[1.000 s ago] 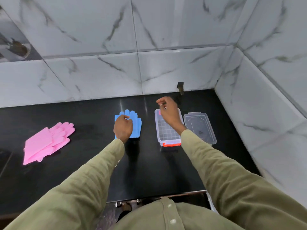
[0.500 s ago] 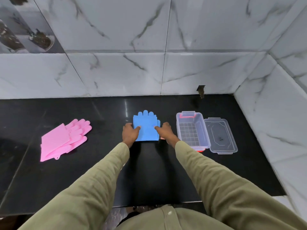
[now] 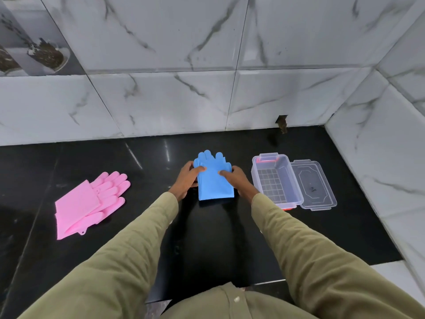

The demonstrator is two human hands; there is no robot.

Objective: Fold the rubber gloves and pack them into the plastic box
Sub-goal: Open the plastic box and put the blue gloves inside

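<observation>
Both hands, left [image 3: 187, 178] and right [image 3: 236, 178], pinch the blue gloves [image 3: 213, 180]; I'd fold fingertips onto cuff squarely, sized to the box [image 3: 274, 180].

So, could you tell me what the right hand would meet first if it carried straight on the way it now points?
The right hand points left across the blue gloves, so it would probably meet the left hand first.
</observation>
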